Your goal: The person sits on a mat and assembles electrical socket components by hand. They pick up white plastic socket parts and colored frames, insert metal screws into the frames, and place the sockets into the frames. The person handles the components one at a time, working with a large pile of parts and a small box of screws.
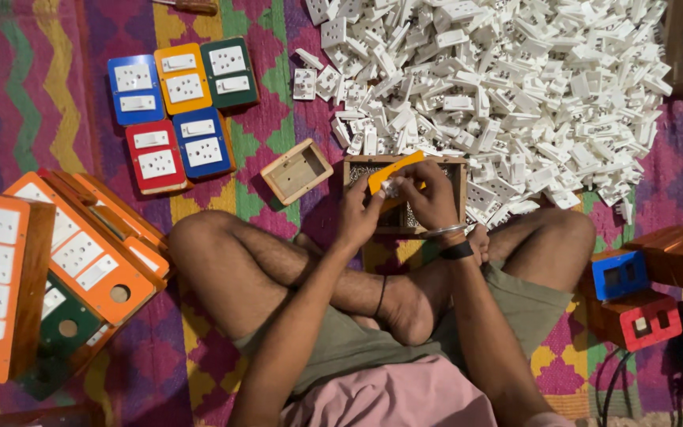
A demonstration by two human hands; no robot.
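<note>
I sit cross-legged on a patterned rug. My left hand (360,212) and my right hand (430,192) meet over a small wooden box (460,170) in front of my shins. Together they grip an orange faceplate (390,170) held at a tilt. A small white switch part (390,188) sits pinched between the fingertips of both hands against the plate. The box's inside is mostly hidden by my hands.
A big heap of white switch and socket parts (499,87) lies ahead. An empty wooden box (296,171) lies left of my hands. Finished coloured switch boards (179,111) rest far left, orange boards (57,261) stacked at left, blue (618,273) and red boxes (646,320) at right.
</note>
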